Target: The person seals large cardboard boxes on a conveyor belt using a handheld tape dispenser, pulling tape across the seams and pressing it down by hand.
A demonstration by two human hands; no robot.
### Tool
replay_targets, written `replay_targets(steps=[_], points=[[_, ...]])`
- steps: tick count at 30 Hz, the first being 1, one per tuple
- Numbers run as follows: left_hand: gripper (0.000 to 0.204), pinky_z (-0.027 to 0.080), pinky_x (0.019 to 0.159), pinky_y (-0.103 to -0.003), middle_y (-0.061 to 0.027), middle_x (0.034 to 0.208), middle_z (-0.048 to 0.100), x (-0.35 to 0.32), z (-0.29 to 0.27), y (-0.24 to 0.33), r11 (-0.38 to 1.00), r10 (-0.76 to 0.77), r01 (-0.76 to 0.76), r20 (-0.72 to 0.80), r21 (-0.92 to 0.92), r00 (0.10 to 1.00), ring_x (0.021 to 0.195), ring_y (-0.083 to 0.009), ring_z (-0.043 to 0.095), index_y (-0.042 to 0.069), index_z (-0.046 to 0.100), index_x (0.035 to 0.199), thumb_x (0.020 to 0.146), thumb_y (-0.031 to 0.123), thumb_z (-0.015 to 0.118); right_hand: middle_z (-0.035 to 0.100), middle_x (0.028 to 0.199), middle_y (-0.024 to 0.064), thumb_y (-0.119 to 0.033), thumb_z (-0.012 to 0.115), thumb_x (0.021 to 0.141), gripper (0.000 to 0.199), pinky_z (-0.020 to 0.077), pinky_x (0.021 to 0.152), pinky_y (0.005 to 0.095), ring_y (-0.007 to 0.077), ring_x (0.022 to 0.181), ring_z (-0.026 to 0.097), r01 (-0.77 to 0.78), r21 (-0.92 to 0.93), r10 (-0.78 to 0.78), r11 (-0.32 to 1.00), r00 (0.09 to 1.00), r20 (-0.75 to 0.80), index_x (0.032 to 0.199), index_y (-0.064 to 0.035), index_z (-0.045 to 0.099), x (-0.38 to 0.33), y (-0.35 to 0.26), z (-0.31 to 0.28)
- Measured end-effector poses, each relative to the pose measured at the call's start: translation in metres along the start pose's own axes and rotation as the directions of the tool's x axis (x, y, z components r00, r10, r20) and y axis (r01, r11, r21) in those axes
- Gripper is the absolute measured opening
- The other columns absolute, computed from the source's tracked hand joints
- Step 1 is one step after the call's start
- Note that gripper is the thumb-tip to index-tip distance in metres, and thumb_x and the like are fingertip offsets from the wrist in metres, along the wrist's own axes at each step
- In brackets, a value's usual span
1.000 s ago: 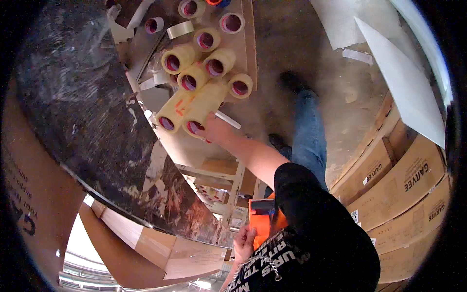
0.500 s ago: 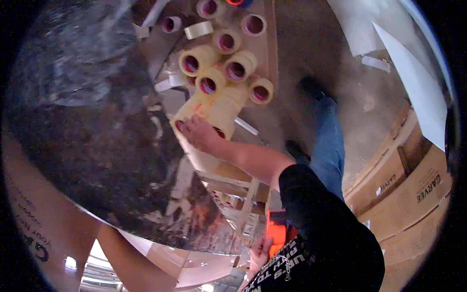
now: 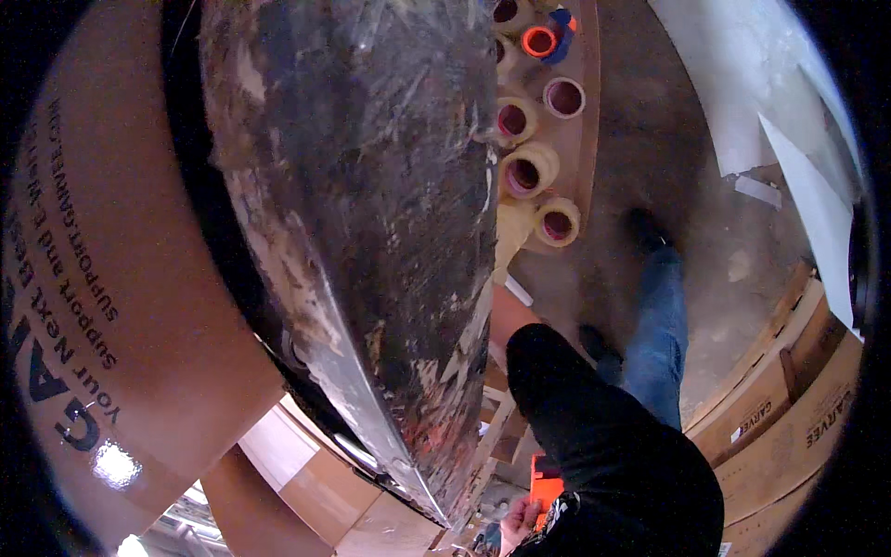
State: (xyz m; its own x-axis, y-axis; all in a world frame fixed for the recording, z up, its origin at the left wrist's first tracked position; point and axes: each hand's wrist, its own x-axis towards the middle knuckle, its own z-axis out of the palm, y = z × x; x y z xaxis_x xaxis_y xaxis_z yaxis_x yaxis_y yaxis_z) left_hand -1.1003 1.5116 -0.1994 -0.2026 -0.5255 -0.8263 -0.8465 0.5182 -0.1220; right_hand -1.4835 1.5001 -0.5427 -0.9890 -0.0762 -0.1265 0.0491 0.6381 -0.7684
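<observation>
At the bottom, close to my shirt, my left hand [image 3: 520,523] has its fingers wrapped round an orange tape dispenser [image 3: 548,480], partly hidden by my sleeve. My bare right forearm [image 3: 509,314] reaches from a black sleeve under the edge of a worn, dark tabletop [image 3: 390,204]. That edge hides my right hand and whatever it touches. Beside the forearm, yellowish tape rolls with reddish cores, one a nearby tape roll [image 3: 557,224], stand on a brown board [image 3: 583,139]. Farther along sits an orange and blue object [image 3: 548,39] with a round orange end.
A large printed cardboard box [image 3: 139,306] fills the left side. Stacked cartons [image 3: 789,446] stand at the lower right. My jeans-clad leg [image 3: 657,334] is on the concrete floor [image 3: 715,288]. White sheets [image 3: 807,213] hang at the right.
My view has swung, so the tabletop covers more and the tape rolls sit farther right. My right hand, earlier seen on the clustered rolls, is now hidden. My left hand keeps the dispenser.
</observation>
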Motion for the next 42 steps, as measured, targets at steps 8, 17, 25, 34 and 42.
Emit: replay_targets(steps=[8, 17, 25, 34, 42], points=[[0.032, 0.051, 0.073, -0.028, -0.0094, 0.089, 0.071, 0.006, 0.002, -0.015, 0.966, 0.245, -0.247, -0.032, -0.080, 0.969, 0.081, -0.0105, 0.063, 0.000, 0.063, 0.114, 0.094, 0.024, 0.063, 0.063, 0.102, 0.0209, -0.016, 0.063, 0.082, 0.038, 0.0505, 0.077, 0.0448, 0.0391, 0.093, 0.061, -0.123, 0.277, 0.172, 0.953, 0.972, -0.159, 0.119, -0.0081, 0.062, -0.060, 0.043, -0.055], [0.052, 0.048, 0.078, -0.026, -0.0051, 0.098, 0.063, 0.015, -0.040, -0.017, 0.638, 0.744, -0.730, -0.047, -0.246, 0.666, 0.086, -0.0102, 0.058, 0.003, 0.030, 0.145, 0.098, 0.009, 0.052, 0.070, 0.103, 0.0159, 0.009, 0.057, 0.070, 0.037, 0.0536, 0.088, 0.0395, 0.0328, 0.097, 0.067, 0.111, 0.476, 0.135, 0.873, 0.882, -0.452, 0.104, -0.0023, 0.066, -0.332, -0.015, -0.303], [0.038, 0.048, 0.090, -0.033, -0.0159, 0.118, 0.058, -0.080, -0.078, -0.028, -0.010, 0.890, -0.537, -0.253, -0.843, 0.379, 0.104, -0.0194, 0.059, 0.004, 0.034, 0.135, 0.102, 0.016, 0.047, 0.070, 0.106, -0.0010, -0.004, 0.062, 0.065, 0.035, 0.0188, 0.115, 0.0565, 0.0265, 0.112, 0.056, 0.532, -0.078, -0.511, 0.843, 0.748, -0.423, 0.097, -0.0142, 0.073, -0.452, -0.222, -0.378], [0.108, 0.045, 0.101, -0.043, -0.0201, 0.131, 0.048, -0.112, -0.166, -0.152, -0.321, 0.879, -0.480, -0.445, -0.816, 0.169, 0.120, -0.0289, 0.053, 0.000, 0.026, 0.140, 0.066, 0.057, 0.080, 0.057, 0.135, -0.0009, -0.016, 0.071, 0.066, 0.050, 0.0187, 0.113, 0.0567, 0.0357, 0.127, 0.040, 0.778, -0.100, -0.779, 0.620, 0.595, -0.199, 0.114, -0.0308, 0.069, -0.484, -0.380, -0.351], [0.111, 0.046, 0.100, -0.037, -0.0158, 0.131, 0.051, -0.105, -0.126, -0.267, -0.379, 0.665, -0.488, -0.598, -0.787, 0.448, 0.119, -0.0250, 0.054, -0.001, 0.034, 0.140, 0.054, 0.041, 0.091, 0.066, 0.120, -0.0079, -0.023, 0.073, 0.067, 0.040, 0.0167, 0.116, 0.0530, 0.0286, 0.126, 0.046, 0.934, 0.101, -0.935, 0.342, 0.349, -0.065, 0.107, -0.0269, 0.073, -0.523, -0.416, -0.296]])
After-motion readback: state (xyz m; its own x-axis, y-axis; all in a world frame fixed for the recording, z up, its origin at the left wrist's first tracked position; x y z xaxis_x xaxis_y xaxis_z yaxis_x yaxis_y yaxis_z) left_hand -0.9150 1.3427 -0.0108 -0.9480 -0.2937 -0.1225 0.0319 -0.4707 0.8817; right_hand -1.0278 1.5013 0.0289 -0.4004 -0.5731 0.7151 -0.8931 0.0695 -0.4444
